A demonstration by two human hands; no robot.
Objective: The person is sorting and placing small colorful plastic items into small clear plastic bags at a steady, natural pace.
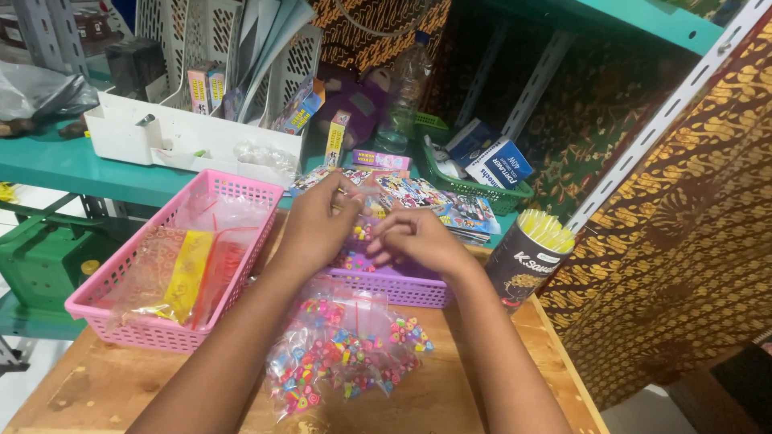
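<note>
Batik cloth (pixel 691 225) in brown and gold hangs on the right, and teal shelves (pixel 56 165) run behind a wooden table (pixel 450 402) where the person works. Both hands meet over a purple basket (pixel 394 287) at the table's far edge. The left hand (pixel 318 225) has its fingers pinched shut on the top of a small clear packet (pixel 358 233) of coloured bits, held just above the basket. The right hand (pixel 422 241) curls over the basket's rim, its fingertips tucked against the same packet (whether it truly grips or only steadies it cannot be told from here). Nearer the camera, between the forearms, lie clear bags (pixel 346 354) stuffed with bright beads, resting on the wood and touching the basket's front wall. Left of the hands sits a pink basket (pixel 153 329) holding flat plastic bags with red and yellow contents. Right of the purple basket stands a dark can (pixel 527 269) full of yellow straws (pixel 547 229). Behind the hands, sticker sheets (pixel 434 205) lie in a stack, with a green basket (pixel 474 189) of small boxes beyond them. On the shelf sits a white organiser (pixel 185 133) with upright file racks, and a plastic bottle (pixel 406 84) stands further back.
</note>
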